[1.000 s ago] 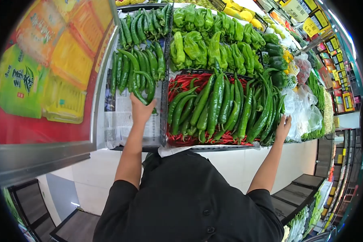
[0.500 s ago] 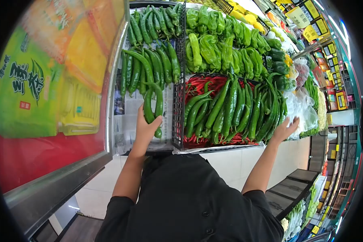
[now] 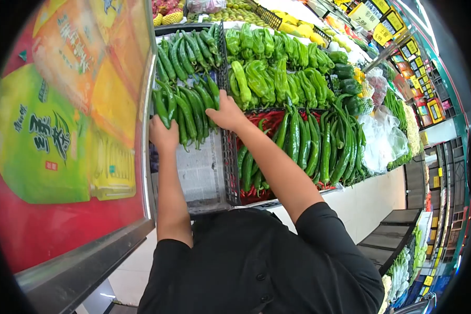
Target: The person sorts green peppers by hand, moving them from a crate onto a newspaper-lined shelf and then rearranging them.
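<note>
My left hand (image 3: 164,133) is closed around the lower ends of long green chili peppers (image 3: 160,108) at the left edge of a row. At the row's right end, my right hand (image 3: 226,111) grips another green chili pepper (image 3: 213,90), its thumb pointing left; some fingertips are hidden. Between the hands, more green chili peppers (image 3: 187,112) lie side by side, stems up. This row rests on newspaper (image 3: 199,172) in a black crate, below a second row of the same peppers (image 3: 183,55).
A black crate wall (image 3: 228,152) divides this crate from red chilies (image 3: 259,196) topped with green chilies (image 3: 319,146). Lighter green peppers (image 3: 261,78) lie behind them. A printed panel (image 3: 63,131) with a metal edge stands at left. Plastic bags (image 3: 382,138) lie at right.
My left hand moved up and left with its peppers to the row. My right hand came across from the far right to the row's right end. The view shifted slightly.
</note>
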The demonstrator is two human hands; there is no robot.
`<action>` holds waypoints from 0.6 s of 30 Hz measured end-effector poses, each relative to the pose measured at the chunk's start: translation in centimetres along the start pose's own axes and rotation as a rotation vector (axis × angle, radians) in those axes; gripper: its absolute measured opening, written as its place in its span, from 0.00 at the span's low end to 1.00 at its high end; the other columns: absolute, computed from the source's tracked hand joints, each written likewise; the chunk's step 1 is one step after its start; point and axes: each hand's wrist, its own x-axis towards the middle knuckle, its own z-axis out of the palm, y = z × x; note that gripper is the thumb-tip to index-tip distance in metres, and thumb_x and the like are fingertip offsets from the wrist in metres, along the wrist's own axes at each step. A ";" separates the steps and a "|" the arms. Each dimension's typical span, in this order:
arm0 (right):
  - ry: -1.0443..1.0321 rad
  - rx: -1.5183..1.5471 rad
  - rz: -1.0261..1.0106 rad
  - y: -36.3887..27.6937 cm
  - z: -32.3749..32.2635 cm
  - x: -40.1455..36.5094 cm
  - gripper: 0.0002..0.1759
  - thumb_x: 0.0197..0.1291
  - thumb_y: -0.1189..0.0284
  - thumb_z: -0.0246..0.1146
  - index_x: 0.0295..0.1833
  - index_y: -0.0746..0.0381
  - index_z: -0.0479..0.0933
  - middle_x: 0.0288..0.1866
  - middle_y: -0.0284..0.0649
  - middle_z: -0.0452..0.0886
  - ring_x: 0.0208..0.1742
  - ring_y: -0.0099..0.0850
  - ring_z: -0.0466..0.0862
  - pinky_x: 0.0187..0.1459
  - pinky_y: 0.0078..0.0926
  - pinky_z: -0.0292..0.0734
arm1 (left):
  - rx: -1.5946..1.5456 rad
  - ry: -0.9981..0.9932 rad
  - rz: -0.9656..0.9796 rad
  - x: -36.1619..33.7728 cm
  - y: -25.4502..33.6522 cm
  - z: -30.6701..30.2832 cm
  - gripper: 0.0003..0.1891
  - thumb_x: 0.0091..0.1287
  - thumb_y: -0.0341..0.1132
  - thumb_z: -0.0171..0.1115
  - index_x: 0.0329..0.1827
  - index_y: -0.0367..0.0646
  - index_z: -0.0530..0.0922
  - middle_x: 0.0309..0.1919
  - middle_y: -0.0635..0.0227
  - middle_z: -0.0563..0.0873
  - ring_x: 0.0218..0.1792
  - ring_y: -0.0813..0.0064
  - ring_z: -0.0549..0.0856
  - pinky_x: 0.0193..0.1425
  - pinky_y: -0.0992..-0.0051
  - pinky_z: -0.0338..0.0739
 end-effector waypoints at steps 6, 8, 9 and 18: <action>0.075 -0.087 0.017 1.7 2.5 3.3 0.53 0.54 0.60 0.68 0.73 0.82 0.50 0.67 0.77 0.68 0.66 0.67 0.75 0.68 0.48 0.74 | 0.161 0.021 0.031 -0.7 1.0 0.1 0.38 0.58 0.43 0.72 0.74 0.50 0.71 0.71 0.44 0.67 0.73 0.37 0.65 0.75 0.40 0.57; 0.051 -0.079 0.065 2.0 2.8 4.5 0.55 0.53 0.58 0.69 0.74 0.83 0.50 0.67 0.76 0.68 0.66 0.66 0.75 0.68 0.47 0.74 | 0.171 -0.003 0.041 -0.2 0.9 0.2 0.38 0.58 0.44 0.72 0.75 0.51 0.70 0.70 0.41 0.67 0.74 0.37 0.64 0.76 0.40 0.56; 0.039 -0.074 0.089 2.3 3.1 5.0 0.56 0.52 0.57 0.69 0.74 0.83 0.50 0.67 0.76 0.68 0.66 0.66 0.76 0.68 0.46 0.74 | 0.157 -0.030 0.034 0.1 1.0 0.1 0.38 0.59 0.44 0.72 0.75 0.52 0.70 0.70 0.41 0.67 0.73 0.37 0.65 0.75 0.40 0.57; -0.047 -0.053 0.217 1.5 3.7 6.6 0.70 0.46 0.46 0.74 0.80 0.80 0.44 0.72 0.76 0.65 0.71 0.62 0.74 0.70 0.42 0.73 | 0.030 -0.071 0.128 0.8 0.3 0.4 0.39 0.61 0.44 0.68 0.79 0.59 0.68 0.57 0.36 0.74 0.60 0.35 0.73 0.70 0.46 0.67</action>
